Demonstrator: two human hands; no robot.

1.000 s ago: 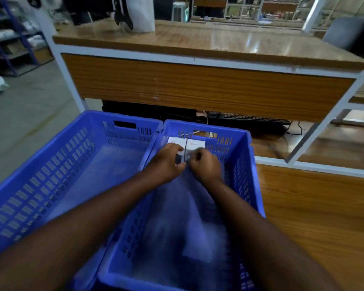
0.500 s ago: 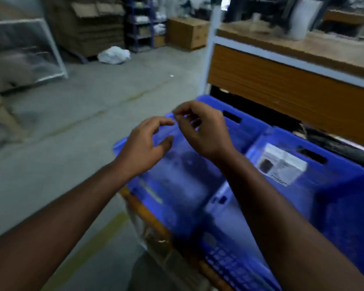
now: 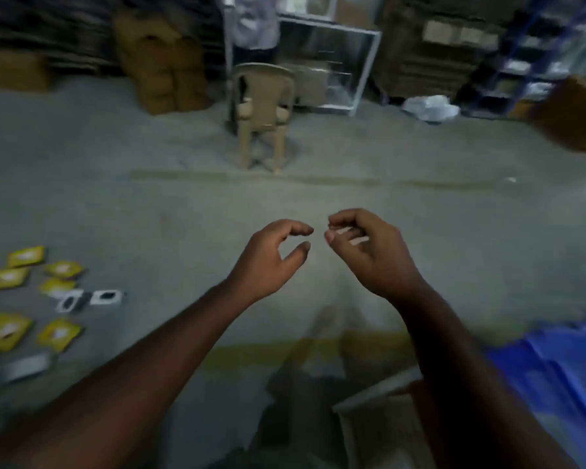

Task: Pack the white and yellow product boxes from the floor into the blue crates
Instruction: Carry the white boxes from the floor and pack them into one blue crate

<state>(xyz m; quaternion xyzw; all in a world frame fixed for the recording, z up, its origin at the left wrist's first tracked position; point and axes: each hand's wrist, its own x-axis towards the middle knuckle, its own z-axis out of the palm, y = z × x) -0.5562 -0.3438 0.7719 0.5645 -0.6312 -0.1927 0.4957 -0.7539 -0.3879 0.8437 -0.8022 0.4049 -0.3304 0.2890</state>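
Several yellow product boxes [image 3: 60,334] and a few white ones [image 3: 106,297] lie scattered on the grey floor at the far left. A corner of a blue crate [image 3: 552,370] shows at the lower right. My left hand [image 3: 268,262] and my right hand [image 3: 372,252] hover side by side over bare floor in the middle of the view, fingers loosely curled, holding nothing. Both hands are well to the right of the boxes and left of the crate.
A tan plastic chair [image 3: 263,113] stands ahead on the concrete floor. Behind it a person [image 3: 254,25] stands by a metal frame [image 3: 332,62]. Cardboard cartons [image 3: 163,66] and shelving [image 3: 528,52] line the back. A yellow floor stripe [image 3: 251,360] runs near my feet.
The view has swung left, away from the crates and workbench toward the open floor. Both hands left the white boxes in the right crate and now hang empty in front of me.
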